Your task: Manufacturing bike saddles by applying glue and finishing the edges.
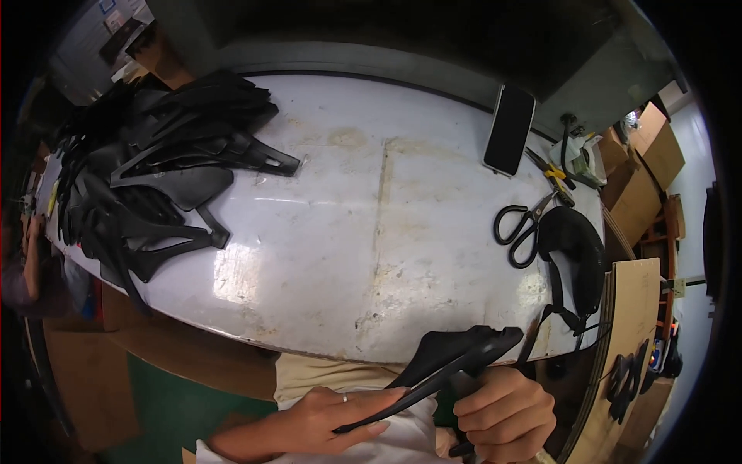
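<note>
Close to my body, my left hand point(313, 421) pinches the narrow end of a black moulded plastic part point(456, 356) between thumb and fingers. The part slants up to the right, its broad end over the table's near edge. My right hand point(506, 416) is closed in a fist beside the part's right side. A dark, handle-like thing point(464, 383) runs into that fist, mostly covered by the fingers, so its kind cannot be made out. A big pile of similar black plastic parts point(170, 182) covers the left end of the white table point(325, 255).
Toward the right lie black-handled scissors point(522, 232), yellow-and-black pliers point(555, 172), a phone point(510, 130) and a black curved strap-like item point(576, 259). Cardboard boxes point(638, 185) stand beyond the right edge. Another person's arm point(32, 255) shows at far left.
</note>
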Demonstrator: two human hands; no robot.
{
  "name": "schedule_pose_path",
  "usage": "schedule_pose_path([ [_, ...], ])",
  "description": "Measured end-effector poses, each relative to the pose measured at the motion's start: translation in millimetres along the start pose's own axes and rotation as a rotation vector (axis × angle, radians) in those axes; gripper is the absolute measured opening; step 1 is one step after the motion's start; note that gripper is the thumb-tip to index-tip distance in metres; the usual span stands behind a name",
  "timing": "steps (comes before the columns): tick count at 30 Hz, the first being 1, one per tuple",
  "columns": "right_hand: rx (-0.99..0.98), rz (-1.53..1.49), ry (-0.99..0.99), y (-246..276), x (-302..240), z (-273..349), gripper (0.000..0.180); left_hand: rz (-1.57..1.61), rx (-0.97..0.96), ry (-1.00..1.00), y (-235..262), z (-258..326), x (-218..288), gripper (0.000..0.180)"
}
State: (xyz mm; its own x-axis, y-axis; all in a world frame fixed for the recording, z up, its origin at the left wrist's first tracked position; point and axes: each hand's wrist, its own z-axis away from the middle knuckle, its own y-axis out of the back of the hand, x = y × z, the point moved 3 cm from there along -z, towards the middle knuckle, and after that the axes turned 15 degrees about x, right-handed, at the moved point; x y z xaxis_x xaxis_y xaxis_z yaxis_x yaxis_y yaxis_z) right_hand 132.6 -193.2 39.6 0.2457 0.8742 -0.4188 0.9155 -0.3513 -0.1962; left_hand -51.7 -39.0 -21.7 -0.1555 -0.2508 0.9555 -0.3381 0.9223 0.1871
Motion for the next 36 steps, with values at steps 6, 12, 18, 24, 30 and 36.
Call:
schedule_pose_path([
  [6, -0.196, 0.193, 0.114, 1, -12, -10, 0.020, 0.125, -0.220, 0.123, 3, -6, -1, 0.062],
  [12, -0.216, 0.184, 0.087, -32, -7, 24, 0.016, 0.219, -0.262, 0.148, -20, -8, 5, 0.078],
  [18, -0.295, -0.212, -0.200, -60, -4, 45, 0.018, 0.226, -0.216, 0.363, -43, -10, 0, 0.079],
  [24, 0.257, -0.257, -0.043, -63, 1, 44, 0.019, 0.324, -0.059, 0.236, -43, -25, 5, 0.078],
  [30, 0.656, -0.358, -0.283, -59, 3, 36, 0.021, 0.302, -0.085, 0.124, -40, -26, 4, 0.076],
  [36, 0.141, -0.059, 0.105, -77, 0, 34, 0.033, 0.293, -0.069, 0.201, -43, -24, 11, 0.074],
])
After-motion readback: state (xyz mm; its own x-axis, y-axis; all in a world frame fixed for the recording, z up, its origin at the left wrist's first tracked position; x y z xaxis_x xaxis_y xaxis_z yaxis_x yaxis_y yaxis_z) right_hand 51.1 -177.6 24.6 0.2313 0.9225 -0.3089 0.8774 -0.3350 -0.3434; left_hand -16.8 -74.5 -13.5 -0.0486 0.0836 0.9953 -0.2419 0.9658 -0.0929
